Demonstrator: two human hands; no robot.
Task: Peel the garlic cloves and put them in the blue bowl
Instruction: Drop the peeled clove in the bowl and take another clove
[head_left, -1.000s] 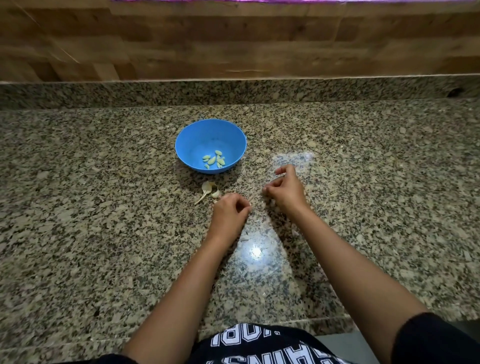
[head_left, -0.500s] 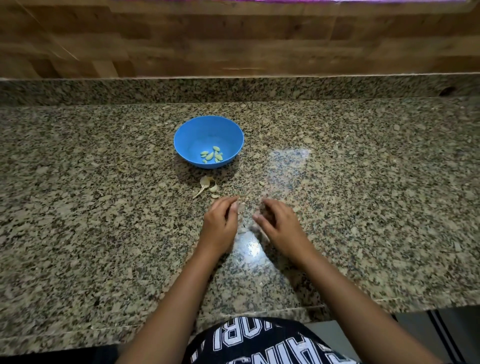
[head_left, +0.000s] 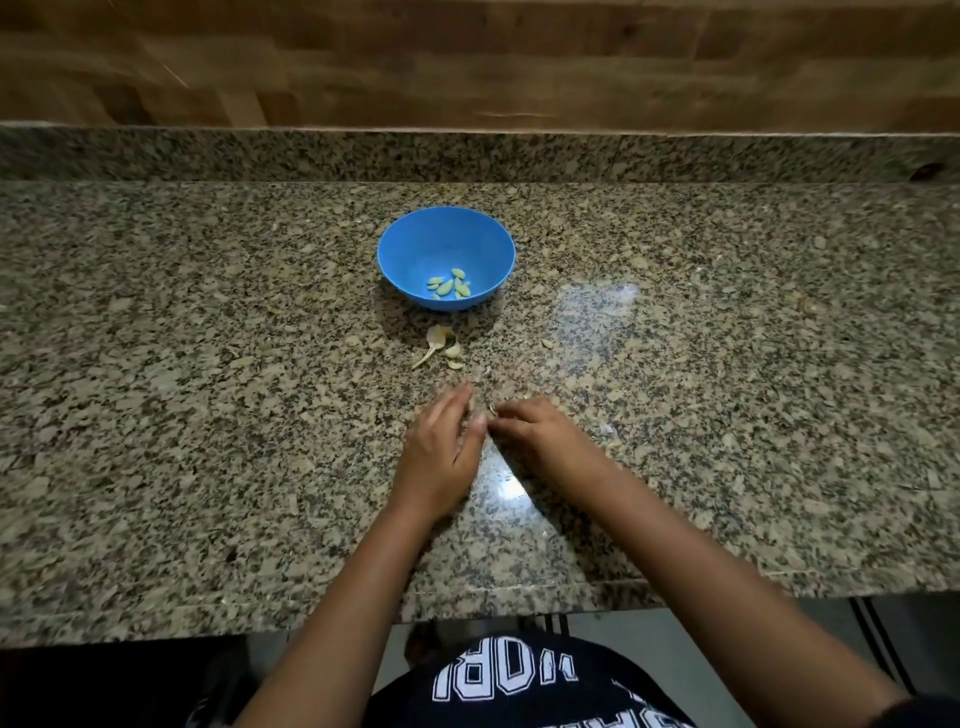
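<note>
The blue bowl (head_left: 402, 249) stands on the granite counter and holds several peeled pale green garlic cloves (head_left: 450, 285). Just in front of it lies a garlic stem with loose skins (head_left: 441, 347). Nearer to me, my left hand (head_left: 441, 452) and my right hand (head_left: 545, 441) meet fingertip to fingertip on the counter. My left hand's fingers are fairly straight and blurred. My right hand's fingers bend down over a small pale garlic scrap (head_left: 492, 410); whether they pinch it is unclear.
Small bits of garlic skin (head_left: 546, 343) are scattered on the counter right of the stem. A granite upstand (head_left: 675, 156) and a wooden wall run along the back. The counter's front edge (head_left: 519, 592) is close to my body.
Both hands have drawn back from near the bowl toward me and come together. My right hand, which was held apart to the right, now touches my left hand's fingertips.
</note>
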